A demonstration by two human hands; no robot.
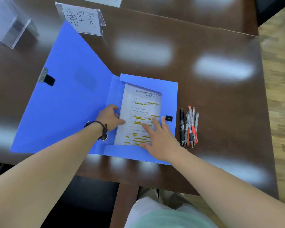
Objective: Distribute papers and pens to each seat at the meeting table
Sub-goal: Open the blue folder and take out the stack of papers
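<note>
A blue file box [69, 102] lies open on the dark brown table, its lid flipped up to the left. Inside lies a stack of printed papers [141, 104] with yellow highlighted lines. My left hand [109, 116] rests at the stack's left edge, fingers curled against the box wall and the paper. My right hand [160, 139] lies flat on the lower part of the top sheet, fingers spread. A bunch of several pens [189, 126], black and red, lies on the table just right of the box.
A clear name card stand with handwritten characters [82, 18] stands behind the box lid. Another clear acrylic stand [8, 22] sits at the far left. A white sheet [104, 0] shows at the top edge. The table edge [268, 112] runs along the right, wood floor beyond.
</note>
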